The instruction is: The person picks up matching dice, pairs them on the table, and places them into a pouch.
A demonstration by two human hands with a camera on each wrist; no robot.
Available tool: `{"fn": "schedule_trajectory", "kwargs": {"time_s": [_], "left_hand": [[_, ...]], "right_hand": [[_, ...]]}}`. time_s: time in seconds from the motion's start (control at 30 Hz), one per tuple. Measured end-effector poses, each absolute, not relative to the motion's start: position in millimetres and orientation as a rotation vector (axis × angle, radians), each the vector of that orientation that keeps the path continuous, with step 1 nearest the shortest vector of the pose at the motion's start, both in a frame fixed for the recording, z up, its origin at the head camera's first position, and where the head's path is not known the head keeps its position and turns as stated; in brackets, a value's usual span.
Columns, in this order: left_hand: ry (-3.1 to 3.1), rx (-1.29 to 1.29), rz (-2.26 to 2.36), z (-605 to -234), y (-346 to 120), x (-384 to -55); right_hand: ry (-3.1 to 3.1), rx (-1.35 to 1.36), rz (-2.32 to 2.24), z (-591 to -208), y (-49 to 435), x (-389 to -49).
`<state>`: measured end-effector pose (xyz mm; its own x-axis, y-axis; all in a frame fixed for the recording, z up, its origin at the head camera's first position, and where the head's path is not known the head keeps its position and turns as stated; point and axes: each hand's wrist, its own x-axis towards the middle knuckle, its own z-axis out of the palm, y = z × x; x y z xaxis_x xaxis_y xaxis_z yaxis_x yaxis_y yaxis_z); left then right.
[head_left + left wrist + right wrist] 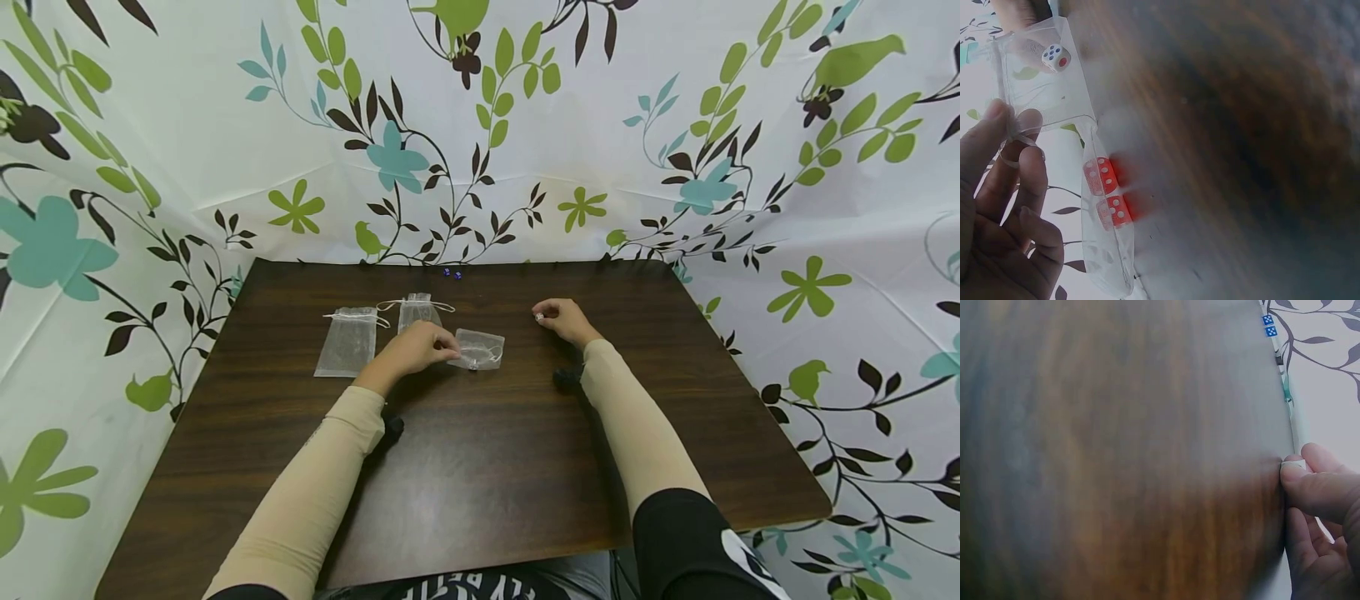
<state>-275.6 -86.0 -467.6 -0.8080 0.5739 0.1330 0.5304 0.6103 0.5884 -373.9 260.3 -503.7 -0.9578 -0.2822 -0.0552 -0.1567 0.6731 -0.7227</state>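
My left hand [420, 346] pinches the edge of a small sheer drawstring bag [483, 348] between thumb and fingers. A white die [1056, 58] with blue and red dots shows through that bag's sheer material in the left wrist view. To the right, my right hand [566, 321] pinches a white die [539, 317] between thumb and fingertip, low over the table. In the right wrist view the thumb covers much of this die [1293, 464]. Behind the left hand, a second sheer bag [417, 310] lies on the table; two red dice [1102, 175] show through sheer material in the left wrist view.
Another sheer bag [347, 343] with a white drawstring lies flat at the left. Two blue dice [452, 274] sit by the far edge of the dark wooden table [480, 467]. A patterned cloth [480, 167] hangs behind the table.
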Motion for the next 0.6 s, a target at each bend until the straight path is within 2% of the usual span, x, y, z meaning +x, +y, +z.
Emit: {"fn": "schedule_trajectory", "kwargs": {"time_s": [0.6], "left_hand": [[2.747, 0.941, 0.993, -468.1, -85.9, -276.5]], "right_hand": [[2.733, -0.329, -1.176, -502.0, 256.8, -370.6]]}}
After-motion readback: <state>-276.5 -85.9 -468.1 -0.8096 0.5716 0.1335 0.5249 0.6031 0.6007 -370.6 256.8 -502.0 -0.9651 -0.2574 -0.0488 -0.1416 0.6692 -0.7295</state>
